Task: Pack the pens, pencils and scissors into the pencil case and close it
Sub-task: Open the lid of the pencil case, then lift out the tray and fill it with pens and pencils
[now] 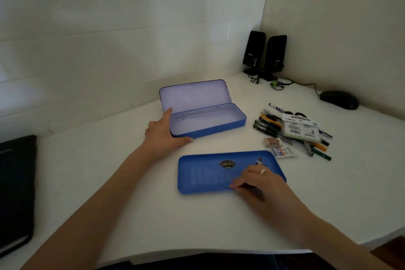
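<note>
A blue tin pencil case (219,126) lies open on the white desk, its lid raised toward the wall and its inside bare. My left hand (164,131) holds its left end, forefinger along the rim and thumb at the front corner. A blue inner tray (206,175) lies flat nearer to me. My right hand (254,178) grips the tray's front right edge with curled fingers. A heap of pens and pencils (271,124) lies to the right, partly under a white packet (301,127). Black scissor handles (299,114) peek out behind the packet.
An eraser (272,142) and a lead box (282,152) lie beside the heap. Two black speakers (265,55) with cables stand in the far corner, a black mouse (339,99) at the right wall. A black folder (15,190) lies at the left edge.
</note>
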